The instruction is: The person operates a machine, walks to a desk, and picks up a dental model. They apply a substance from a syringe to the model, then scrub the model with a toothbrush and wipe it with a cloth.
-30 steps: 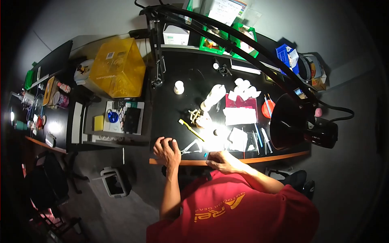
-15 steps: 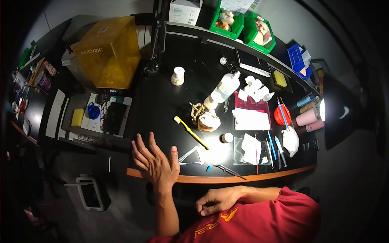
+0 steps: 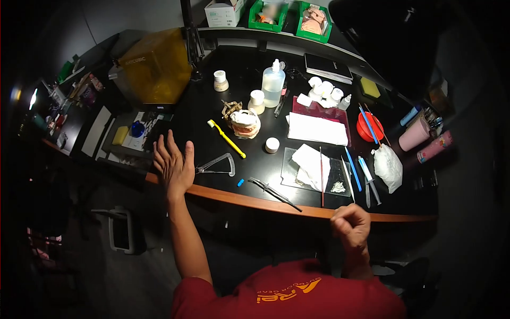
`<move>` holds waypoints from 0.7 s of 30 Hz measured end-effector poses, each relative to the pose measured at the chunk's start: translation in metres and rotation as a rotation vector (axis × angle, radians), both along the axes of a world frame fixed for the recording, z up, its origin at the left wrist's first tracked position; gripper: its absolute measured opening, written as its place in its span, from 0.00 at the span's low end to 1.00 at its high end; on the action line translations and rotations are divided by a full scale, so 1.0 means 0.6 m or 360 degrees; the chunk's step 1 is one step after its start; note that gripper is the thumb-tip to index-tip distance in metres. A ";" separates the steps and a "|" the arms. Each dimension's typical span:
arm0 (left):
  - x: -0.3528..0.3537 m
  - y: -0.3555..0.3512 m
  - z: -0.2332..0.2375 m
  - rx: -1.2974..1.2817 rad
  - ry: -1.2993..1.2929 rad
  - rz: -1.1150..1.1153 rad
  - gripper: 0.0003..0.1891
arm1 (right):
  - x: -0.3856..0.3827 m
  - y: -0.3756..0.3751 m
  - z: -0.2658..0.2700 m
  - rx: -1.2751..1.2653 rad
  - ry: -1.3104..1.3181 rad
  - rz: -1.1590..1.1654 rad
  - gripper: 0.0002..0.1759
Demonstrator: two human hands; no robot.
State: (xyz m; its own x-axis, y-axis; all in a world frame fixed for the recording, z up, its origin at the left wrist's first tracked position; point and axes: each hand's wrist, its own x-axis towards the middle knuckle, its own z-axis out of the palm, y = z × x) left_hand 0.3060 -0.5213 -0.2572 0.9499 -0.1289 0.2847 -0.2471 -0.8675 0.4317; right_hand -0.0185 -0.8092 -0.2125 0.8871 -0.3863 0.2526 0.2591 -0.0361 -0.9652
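Now the right hand (image 3: pixel 353 226) is up at the front edge of the counter (image 3: pixel 239 58), lower right of the frame; half a second ago it lay against the front of the shirt (image 3: pixel 297 290), lower centre. The left hand (image 3: pixel 174 169) is still at the counter's front left edge, fingers spread, though it sits further left in the frame. The view has shifted, and the lamp (image 3: pixel 393 42) shows as a dark shape across the upper right, where before it stood at the right side. The caliper (image 3: pixel 232 165) and the tweezers (image 3: pixel 275 194) lie in the same order along the front edge.

The left hand is back up, fingers pointing to the top of the frame and thumb apart, its forearm rising from the lower centre-left. Its grip is wide, with nothing in it. The caliper, left of centre, lies just beside it; whether they touch I can't tell.

The right hand's forearm comes up from the lower right, the fingers curled in toward the thumb. Its grip is narrow; whether it holds something I can't tell. Nearest to it are the red brush (image 3: pixel 322 178), which lies over the glass plate (image 3: pixel 288 178), and the syringe (image 3: pixel 367 173). The toothbrush (image 3: pixel 227 139) and the dental model (image 3: pixel 245 125) lie beyond the caliper.
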 end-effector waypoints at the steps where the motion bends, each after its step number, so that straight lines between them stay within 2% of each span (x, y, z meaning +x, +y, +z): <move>1: -0.001 0.000 0.001 0.0007 0.0007 -0.0005 0.42 | -0.010 -0.010 -0.003 -0.0051 -0.0036 -0.0199 0.04; 6: 0.003 -0.002 -0.002 0.0072 0.0024 -0.0016 0.42 | -0.045 -0.075 -0.039 -0.0181 -0.0225 -0.0863 0.06; 9: 0.001 -0.003 -0.003 0.0021 -0.0003 -0.0014 0.41 | -0.049 -0.108 -0.064 -0.0479 -0.0295 -0.1196 0.05; 12: 0.003 -0.002 -0.006 -0.0004 -0.0047 -0.0010 0.40 | -0.045 -0.119 -0.085 -0.0675 -0.0345 -0.1317 0.05; 21: -0.005 0.000 -0.006 -0.0092 -0.0110 -0.0007 0.38 | -0.021 -0.117 -0.113 -0.0810 -0.0379 -0.1548 0.06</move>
